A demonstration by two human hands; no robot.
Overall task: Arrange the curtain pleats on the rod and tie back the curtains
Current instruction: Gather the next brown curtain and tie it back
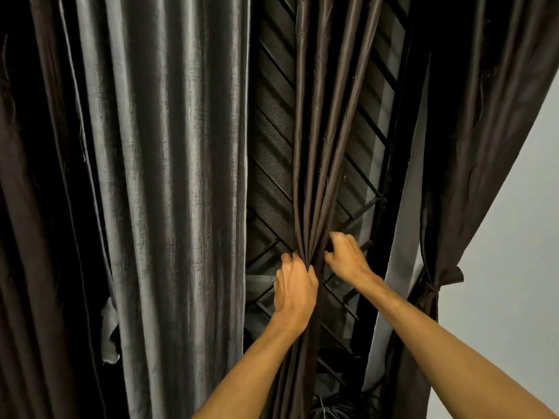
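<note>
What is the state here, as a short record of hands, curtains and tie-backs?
left hand: grips the gathered middle curtain
right hand: at the gather's right side, blurred; grip unclear
middle curtain: brown, bunched between the hands, not tied
right curtain: brown, tied back with a tie
grey curtain: hangs loose at left
behind: grille

The brown curtain (320, 131) and grey curtain (169, 176) hang from somewhere above the view, their support hidden. Behind them stand a diagonal window grille (272, 152) and a pale wall (514, 237).
</note>
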